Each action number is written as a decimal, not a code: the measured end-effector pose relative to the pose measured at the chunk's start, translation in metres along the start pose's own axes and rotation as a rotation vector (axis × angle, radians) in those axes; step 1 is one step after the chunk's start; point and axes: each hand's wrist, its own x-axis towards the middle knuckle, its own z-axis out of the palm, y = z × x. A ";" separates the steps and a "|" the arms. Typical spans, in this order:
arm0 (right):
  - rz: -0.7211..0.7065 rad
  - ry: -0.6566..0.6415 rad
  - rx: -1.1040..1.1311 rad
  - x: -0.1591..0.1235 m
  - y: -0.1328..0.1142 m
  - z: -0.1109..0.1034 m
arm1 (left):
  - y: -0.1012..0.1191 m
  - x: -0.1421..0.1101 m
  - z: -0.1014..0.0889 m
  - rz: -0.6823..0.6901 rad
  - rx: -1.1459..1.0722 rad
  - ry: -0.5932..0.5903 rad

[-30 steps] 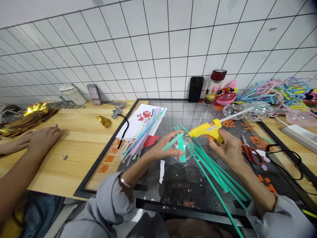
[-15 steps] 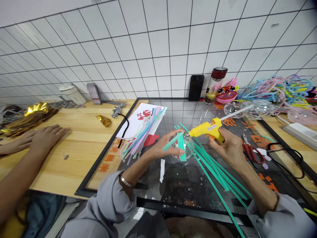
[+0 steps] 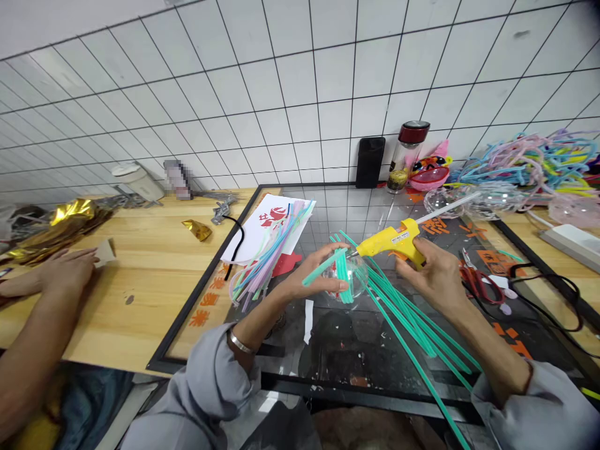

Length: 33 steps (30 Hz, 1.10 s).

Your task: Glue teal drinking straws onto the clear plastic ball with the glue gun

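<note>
My left hand (image 3: pixel 315 275) is closed around a clear plastic ball (image 3: pixel 359 284), its thumb at the front and fingers behind. Strips of green pipe cleaner (image 3: pixel 344 275) lie side by side on the ball, and one end sticks out to the lower left over my hand. In my right hand (image 3: pixel 435 275) is a yellow hot glue gun (image 3: pixel 389 242), a white glue stick (image 3: pixel 447 207) jutting from its back. The nozzle meets the upper end of the green strips. Loose green pipe cleaners (image 3: pixel 412 325) fan out below my right hand on the dark tabletop.
Pastel pipe cleaners (image 3: pixel 276 250) lie on white paper (image 3: pixel 253 215). Red-handled scissors (image 3: pixel 480 284) and a black cable (image 3: pixel 557 265) sit right. A phone (image 3: pixel 370 162) and glass bottle (image 3: pixel 405 156) stand by the wall. At left, another person's hands (image 3: pixel 70 272) rest on the wooden table.
Both my hands keep nearly the same pose, the glue gun's nozzle staying at the green strips. The other person's hands have shifted left, and a small pale piece now shows beside them.
</note>
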 end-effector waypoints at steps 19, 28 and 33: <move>-0.040 0.026 0.004 -0.005 0.000 0.003 | 0.002 0.000 0.003 -0.025 -0.139 -0.015; -0.042 0.017 0.012 -0.009 -0.001 0.001 | 0.002 -0.001 0.003 -0.036 -0.097 0.011; -0.081 0.029 0.030 -0.007 -0.003 0.001 | -0.003 0.000 0.001 -0.038 -0.059 0.009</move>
